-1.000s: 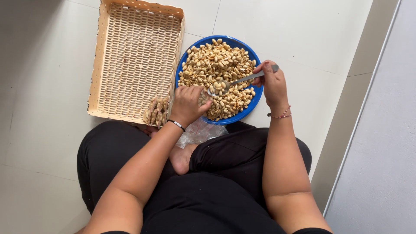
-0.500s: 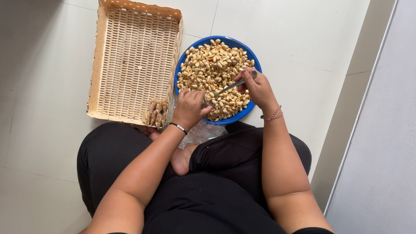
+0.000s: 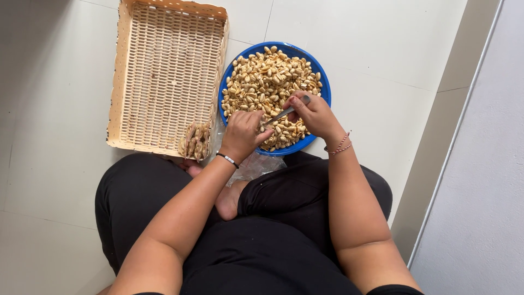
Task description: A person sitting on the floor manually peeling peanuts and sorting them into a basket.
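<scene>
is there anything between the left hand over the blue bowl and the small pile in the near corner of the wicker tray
Nothing visible blocks it. The left hand is over the blue bowl of nuts, and the small pile lies just beside it, past the wicker tray's low rim.

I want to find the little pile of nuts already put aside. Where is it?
In the head view, the small pile of nuts lies in the near right corner of the wicker tray, left of the blue bowl and the left hand.

basket (image 3: 164, 76) left of bowl (image 3: 322, 90), nuts (image 3: 267, 76) in bowl
</scene>
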